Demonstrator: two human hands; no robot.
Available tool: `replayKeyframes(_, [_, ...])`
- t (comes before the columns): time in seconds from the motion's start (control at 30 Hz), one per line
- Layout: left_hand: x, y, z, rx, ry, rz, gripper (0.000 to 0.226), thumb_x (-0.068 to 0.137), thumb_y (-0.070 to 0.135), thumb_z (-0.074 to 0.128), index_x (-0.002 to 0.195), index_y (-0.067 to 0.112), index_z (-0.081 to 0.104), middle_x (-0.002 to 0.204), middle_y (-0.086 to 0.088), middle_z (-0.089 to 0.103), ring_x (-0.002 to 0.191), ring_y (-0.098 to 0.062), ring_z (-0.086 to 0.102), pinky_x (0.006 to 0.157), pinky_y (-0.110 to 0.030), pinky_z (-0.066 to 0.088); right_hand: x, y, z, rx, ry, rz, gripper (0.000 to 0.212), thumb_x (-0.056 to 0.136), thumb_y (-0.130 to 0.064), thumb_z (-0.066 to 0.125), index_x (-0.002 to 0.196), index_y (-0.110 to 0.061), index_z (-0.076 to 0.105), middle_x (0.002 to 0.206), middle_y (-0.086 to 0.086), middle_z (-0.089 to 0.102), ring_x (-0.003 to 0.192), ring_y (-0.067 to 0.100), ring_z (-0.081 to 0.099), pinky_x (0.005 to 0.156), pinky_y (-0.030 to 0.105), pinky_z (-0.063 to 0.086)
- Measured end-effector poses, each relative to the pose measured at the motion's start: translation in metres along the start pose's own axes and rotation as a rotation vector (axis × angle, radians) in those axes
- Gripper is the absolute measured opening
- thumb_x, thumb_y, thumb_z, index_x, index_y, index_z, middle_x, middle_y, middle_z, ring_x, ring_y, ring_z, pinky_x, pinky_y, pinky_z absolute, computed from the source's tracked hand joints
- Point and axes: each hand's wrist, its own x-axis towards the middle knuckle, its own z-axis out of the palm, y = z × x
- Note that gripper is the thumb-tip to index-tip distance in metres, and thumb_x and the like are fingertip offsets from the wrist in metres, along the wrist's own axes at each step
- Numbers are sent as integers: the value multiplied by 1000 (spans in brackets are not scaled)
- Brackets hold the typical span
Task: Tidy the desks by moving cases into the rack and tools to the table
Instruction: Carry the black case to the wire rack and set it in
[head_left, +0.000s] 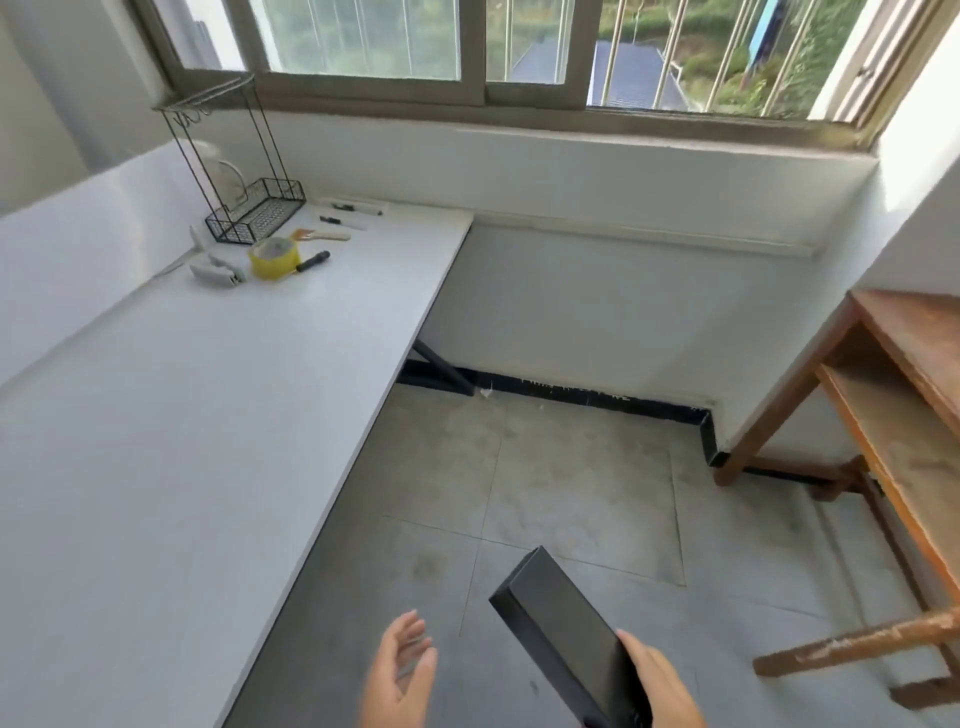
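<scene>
Far left, the wire rack (244, 208) stood at the back of the white worktop (156, 441), ready for cases, with a yellow tape roll (272, 258) and small tools beside it. The left hand (400, 670) hung empty over the floor, fingers spread. The right hand (660, 680) gripped the black case (558, 623) by its near end, probably carrying it toward the rack.

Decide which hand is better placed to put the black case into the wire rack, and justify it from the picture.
Right, probably. The right hand already grips the black case, while the left hand is open and empty. The wire rack stands far off on the white desk.
</scene>
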Motion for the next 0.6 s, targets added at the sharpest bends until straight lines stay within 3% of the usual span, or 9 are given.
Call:
replayKeyframes(0.1, [48, 22, 22, 23, 21, 22, 41, 77, -14, 54, 83, 27, 54, 88, 1, 60, 61, 17, 59, 61, 4, 43, 68, 4, -4, 136, -200, 86, 55, 81, -23, 61, 127, -34, 34, 120, -21, 40, 110, -19, 36, 87, -5, 25])
replayKeyframes(0.17, [76, 31, 33, 21, 68, 9, 43, 76, -15, 54, 81, 27, 54, 87, 0, 59, 62, 17, 60, 61, 4, 43, 120, -1, -1, 163, -304, 137, 44, 79, -32, 65, 116, -41, 43, 131, -8, 41, 114, -17, 36, 89, -8, 24])
replayKeyframes(0.23, [108, 38, 44, 17, 124, -9, 33, 70, -3, 58, 79, 28, 54, 86, -4, 59, 60, 17, 60, 59, 4, 43, 169, -4, 3, 186, -420, 160, 29, 80, -47, 56, 108, -41, 54, 145, 10, 32, 133, 15, 33, 95, 1, 26])
replayKeyframes(0.27, [128, 39, 49, 15, 148, -20, 33, 70, -4, 58, 79, 28, 54, 85, -8, 60, 59, 17, 60, 59, 5, 43, 189, 0, 7, 238, -467, 138, 32, 88, -37, 48, 116, -22, 55, 148, 17, 25, 136, 22, 27, 101, 9, 26])
replayKeyframes(0.3, [149, 39, 53, 11, 165, -30, 39, 73, -10, 58, 78, 28, 54, 86, -12, 59, 58, 17, 59, 58, 5, 42, 219, -1, 9, 248, -498, 94, 38, 94, -22, 38, 129, -7, 39, 149, 20, 20, 138, 24, 24, 106, 17, 20])
replayKeyframes(0.37, [197, 49, 61, 8, 178, -43, 47, 75, -21, 51, 79, 26, 55, 90, -15, 58, 58, 17, 59, 58, 5, 43, 269, -22, 9, 115, -509, 56, 42, 95, -7, 33, 134, 3, 22, 148, 22, 23, 137, 23, 24, 105, 18, 18])
replayKeyframes(0.43, [250, 69, 66, 6, 133, -36, 39, 78, -19, 49, 87, 19, 55, 93, -13, 57, 61, 18, 59, 59, 4, 43, 314, -67, 17, 157, -406, 172, 46, 86, -13, 55, 129, -12, 38, 137, 11, 44, 126, 15, 39, 92, 14, 31])
replayKeyframes(0.5, [299, 93, 72, 19, 82, 2, 31, 80, -16, 49, 97, 10, 51, 91, -5, 58, 65, 17, 60, 60, 4, 43, 342, -90, 22, 54, -349, 59, 68, 65, -26, 73, 124, -28, 40, 117, -7, 49, 104, 4, 45, 83, 13, 34])
replayKeyframes(0.6, [370, 125, 81, 19, 83, 52, 30, 82, -11, 50, 100, 13, 49, 92, 2, 57, 77, -2, 62, 62, 3, 44, 400, -118, 38, -6, -309, -16, 80, 59, -27, 78, 128, -21, 39, 107, -10, 45, 98, 2, 42, 77, 11, 34])
